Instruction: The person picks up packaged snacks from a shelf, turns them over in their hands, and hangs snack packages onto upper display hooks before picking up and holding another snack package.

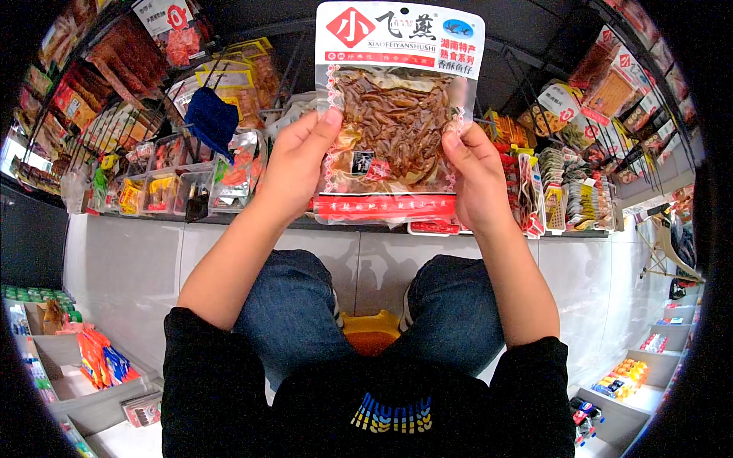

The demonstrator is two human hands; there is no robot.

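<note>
A clear-windowed snack packet (393,126) with a white printed top and a red bottom band is held upright in front of me. Small dried brown fish show through its window. My left hand (301,156) grips the packet's left edge, thumb on the front. On its right edge, my right hand (475,168) pinches it the same way. The fingers behind the packet are hidden on both sides.
Ahead is a shelf of packaged snacks, with clear plastic bins (164,183) and a blue cloth (212,120) on the left. Flat packets stand in a white basket (556,214) on the right. A yellow stool (372,330) shows between my knees. Low shelves (84,382) stand at both sides.
</note>
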